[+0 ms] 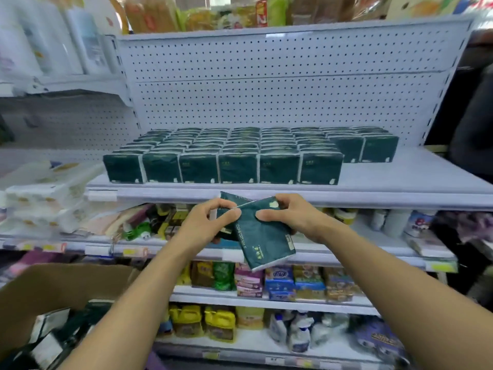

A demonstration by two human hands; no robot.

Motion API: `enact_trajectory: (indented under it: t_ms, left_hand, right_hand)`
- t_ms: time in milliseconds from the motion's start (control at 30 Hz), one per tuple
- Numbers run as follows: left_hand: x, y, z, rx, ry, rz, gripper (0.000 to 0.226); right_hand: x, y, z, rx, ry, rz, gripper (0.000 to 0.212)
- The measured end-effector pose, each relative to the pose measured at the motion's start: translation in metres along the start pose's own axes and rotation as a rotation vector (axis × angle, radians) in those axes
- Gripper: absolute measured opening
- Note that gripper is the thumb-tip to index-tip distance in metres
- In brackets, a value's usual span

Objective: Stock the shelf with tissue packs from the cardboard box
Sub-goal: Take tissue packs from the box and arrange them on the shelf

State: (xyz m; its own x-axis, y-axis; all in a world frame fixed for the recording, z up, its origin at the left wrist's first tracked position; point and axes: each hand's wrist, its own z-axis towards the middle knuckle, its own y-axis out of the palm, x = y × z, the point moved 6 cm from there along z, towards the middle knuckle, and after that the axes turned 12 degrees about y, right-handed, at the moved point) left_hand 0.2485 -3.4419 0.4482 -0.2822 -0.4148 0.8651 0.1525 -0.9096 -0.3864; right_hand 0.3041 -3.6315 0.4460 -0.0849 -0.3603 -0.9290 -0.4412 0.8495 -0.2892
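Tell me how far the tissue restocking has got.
Well along. Done: green tissue packs fill most of the shelf, with the two rows on the right sitting further back. In hand: the left hand and right hand each grip a pack below the shelf edge. Left: bare shelf at the right, and more packs show in the cardboard box.

tissue packs glossy dark-green plastic wrap; shelf matt painted metal; box brown cardboard.
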Motion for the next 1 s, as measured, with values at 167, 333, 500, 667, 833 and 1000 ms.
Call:
enact_trajectory:
  t_ms: [167,333,500,667,833,1000]
  left_hand:
    - [0.033,0.085,0.044,0.120,0.073,-0.059,0.013]
    - [0.065,0.152,0.086,0.068,0.158,-0.066,0.019]
    - [0.083,0.177,0.111,0.127,0.194,-0.114,0.051]
    - [0.089,0.177,0.147,0.176,0.171,-0.122,0.066]
    - [0.089,0.167,0.189,0.192,0.168,-0.155,0.061]
    - [0.082,0.155,0.230,0.216,0.166,-0.159,0.061]
  right_hand:
    - [0.038,-0.155,-0.017,0.201,0.008,0.209,0.037]
    - [0.079,-0.291,-0.029,0.457,-0.023,0.394,0.019]
    - [0.102,-0.357,0.003,0.650,-0.041,0.302,0.023]
    - [0.106,-0.369,0.050,0.742,-0.024,-0.056,0.027]
    - [0.097,-0.365,0.088,0.812,-0.024,-0.166,0.034]
    - [0.081,-0.362,0.131,0.799,-0.021,-0.203,0.028]
